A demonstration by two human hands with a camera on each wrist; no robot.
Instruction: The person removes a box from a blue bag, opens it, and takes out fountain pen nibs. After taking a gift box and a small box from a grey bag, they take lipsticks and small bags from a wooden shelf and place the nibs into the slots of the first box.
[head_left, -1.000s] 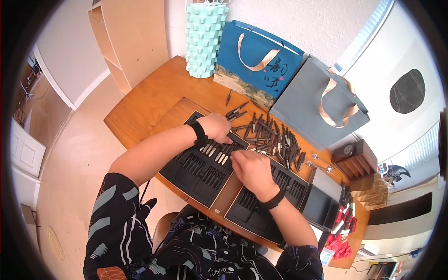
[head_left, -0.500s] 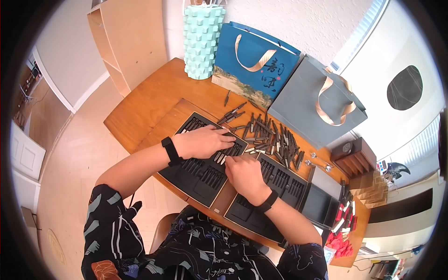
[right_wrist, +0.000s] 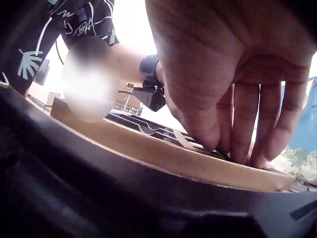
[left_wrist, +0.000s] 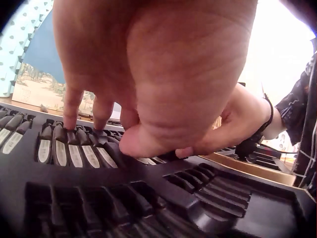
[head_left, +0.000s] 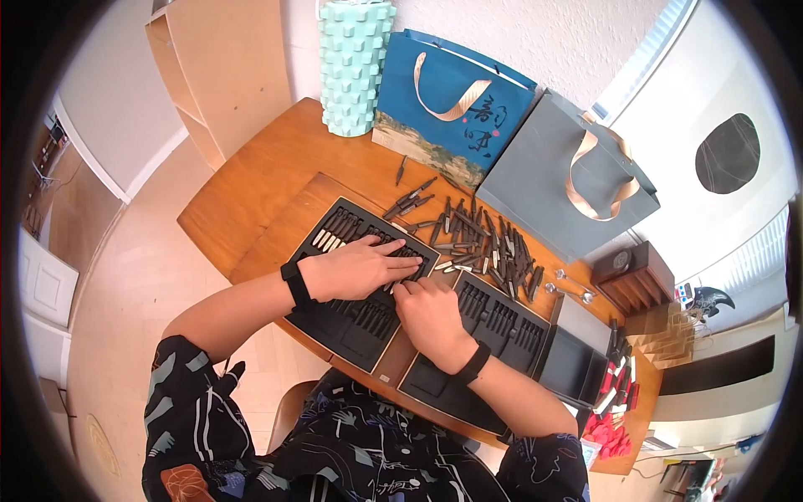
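A: Where are the slim dark pieces (left_wrist: 75, 154) with pale faces found?

B: They are laid side by side in slots of the left tray (head_left: 360, 343), under the left hand (head_left: 353, 268) and just to its left.

A: How is that hand held?

B: Its fingers are stretched out and spread, and the fingertips (left_wrist: 70, 121) are rested on the dark ends of the pieces. A black wristband (head_left: 297, 285) is worn behind it.

A: And the right hand (head_left: 433, 318)?

B: It is held just beside the left one, at the tray's right edge, with its fingers bent downward. Its tips are hidden, so whether a piece is pinched there cannot be told.

A: What is set around the hands?

B: The right tray (head_left: 432, 381), also black and slotted, is placed beneath the right wrist and to its right. Farther right, a black box (head_left: 569, 368) is seen. Beyond both hands, a loose pile (head_left: 506, 255) of similar dark pieces is scattered on the wooden bench (head_left: 268, 167).

A: What is stood behind the pile?

B: A blue bag (head_left: 443, 117) and a grey bag (head_left: 552, 184) are stood there, and a studded turquoise cylinder (head_left: 355, 67) is placed left of the blue one.
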